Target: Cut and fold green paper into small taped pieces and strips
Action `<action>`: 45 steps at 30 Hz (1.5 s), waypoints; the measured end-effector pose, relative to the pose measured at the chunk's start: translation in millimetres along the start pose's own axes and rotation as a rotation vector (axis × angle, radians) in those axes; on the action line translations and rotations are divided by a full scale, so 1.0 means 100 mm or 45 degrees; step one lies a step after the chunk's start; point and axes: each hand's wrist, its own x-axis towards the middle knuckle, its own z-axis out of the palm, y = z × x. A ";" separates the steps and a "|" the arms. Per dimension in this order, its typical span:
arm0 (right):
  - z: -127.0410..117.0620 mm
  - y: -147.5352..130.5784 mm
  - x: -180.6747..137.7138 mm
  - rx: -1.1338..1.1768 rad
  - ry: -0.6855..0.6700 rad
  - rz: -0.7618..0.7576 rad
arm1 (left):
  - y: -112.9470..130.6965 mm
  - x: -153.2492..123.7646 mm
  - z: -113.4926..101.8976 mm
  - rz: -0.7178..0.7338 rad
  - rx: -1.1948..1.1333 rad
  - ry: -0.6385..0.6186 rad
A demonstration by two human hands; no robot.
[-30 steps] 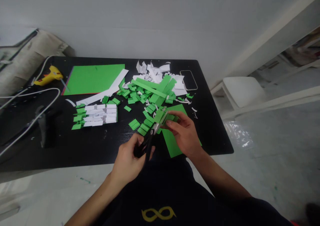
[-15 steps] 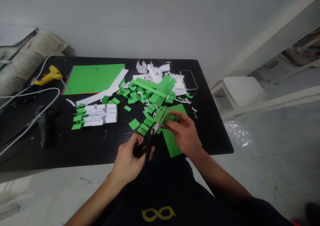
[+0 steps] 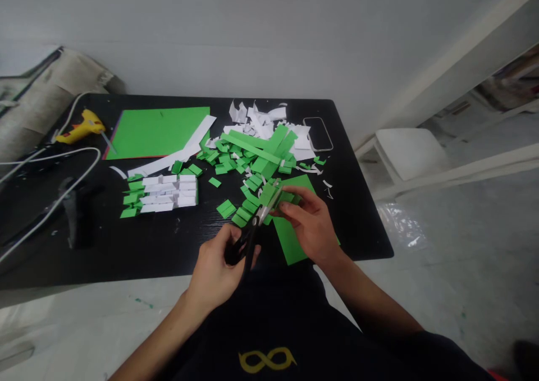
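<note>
Gripping black-handled metal scissors (image 3: 256, 223), left hand (image 3: 216, 267) is meeting folded green paper (image 3: 268, 191); right hand (image 3: 310, 224) is pinching it, probably for steadiness.

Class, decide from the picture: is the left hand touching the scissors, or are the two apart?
Touching. The head view shows it: the left hand is wrapped around the black handles of the scissors.
</note>
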 end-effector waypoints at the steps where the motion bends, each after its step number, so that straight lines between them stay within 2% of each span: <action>1: 0.00 0.00 0.00 -0.006 -0.002 -0.001 | -0.01 0.00 0.00 0.002 0.002 -0.003; 32: -0.02 -0.01 0.00 -0.058 -0.005 0.022 | -0.05 -0.02 0.00 0.057 0.116 -0.001; 45: -0.03 0.01 0.01 -0.062 -0.012 0.036 | -0.07 -0.02 0.03 0.050 0.069 -0.013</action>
